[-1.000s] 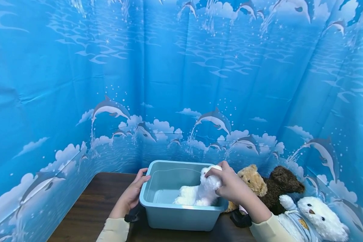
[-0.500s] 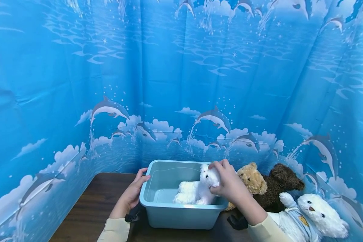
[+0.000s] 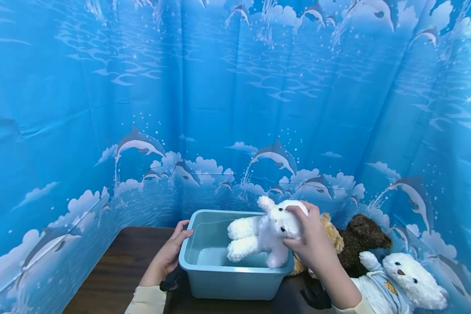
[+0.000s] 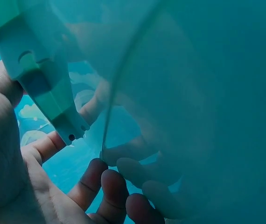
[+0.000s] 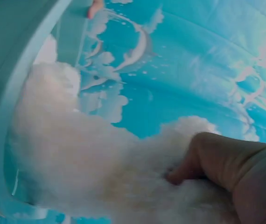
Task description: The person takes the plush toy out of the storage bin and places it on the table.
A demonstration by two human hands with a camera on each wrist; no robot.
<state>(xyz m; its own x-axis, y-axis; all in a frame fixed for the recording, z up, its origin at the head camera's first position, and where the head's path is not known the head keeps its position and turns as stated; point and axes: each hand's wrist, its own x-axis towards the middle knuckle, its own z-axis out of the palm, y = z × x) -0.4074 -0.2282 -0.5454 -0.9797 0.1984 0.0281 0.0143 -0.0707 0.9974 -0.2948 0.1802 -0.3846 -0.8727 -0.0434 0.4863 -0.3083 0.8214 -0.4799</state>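
Note:
My right hand (image 3: 313, 240) grips a white plush animal (image 3: 264, 233) by the head. Its face and dark eyes turn toward the camera, and its legs stick out leftward over the inside of a light blue plastic bin (image 3: 235, 283). Up close in the right wrist view, the thumb (image 5: 189, 163) presses into the white fur. My left hand (image 3: 170, 248) holds the bin's left rim, thumb over the edge. The left wrist view shows fingertips (image 4: 114, 186) against the bin's glossy outer wall.
Right of the bin lie a tan teddy bear (image 3: 333, 233), partly behind my right hand, a dark brown plush (image 3: 361, 240) and a white bear in a blue shirt (image 3: 406, 279). The dark wooden table (image 3: 114, 266) meets a blue dolphin-print curtain (image 3: 220, 109).
The white plush animal has risen from inside the bin with my right hand, up and slightly right, and its head has tipped. The left hand stays on the rim.

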